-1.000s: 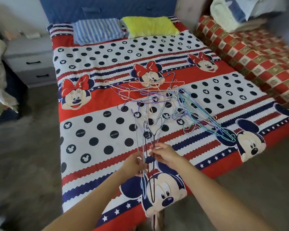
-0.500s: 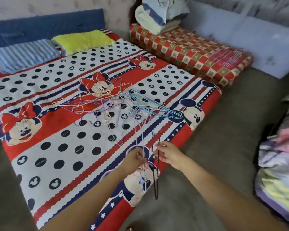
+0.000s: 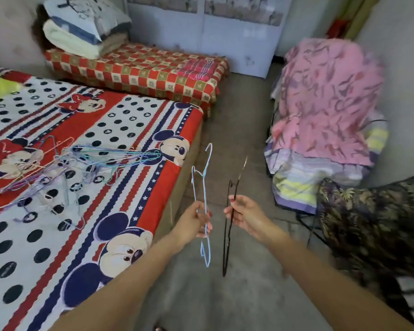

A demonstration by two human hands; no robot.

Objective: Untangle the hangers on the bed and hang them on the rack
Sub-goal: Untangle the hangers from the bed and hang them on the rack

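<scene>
My left hand (image 3: pixel 196 222) grips a light blue wire hanger (image 3: pixel 204 187), held upright over the floor with its hook at the top. My right hand (image 3: pixel 245 215) pinches a black wire hanger (image 3: pixel 227 244) that also stands upright, a hand's width to the right. The two hangers are apart. A tangled pile of coloured hangers (image 3: pixel 65 163) lies on the cartoon-print bed (image 3: pixel 105 211) to the left. Clothes (image 3: pixel 325 120) are draped over what may be the rack at the right; its frame is mostly hidden.
A checkered red mattress (image 3: pixel 139 72) with folded bedding (image 3: pixel 81 27) lies behind the bed. A dark floral cloth (image 3: pixel 373 225) hangs at the right. Grey floor (image 3: pixel 239 130) runs between the bed and the clothes pile. A pale cupboard (image 3: pixel 225 32) stands at the back.
The view has swung right, away from the bed. Both hands lifted the blue and black hangers off the bed and drew them apart over the floor.
</scene>
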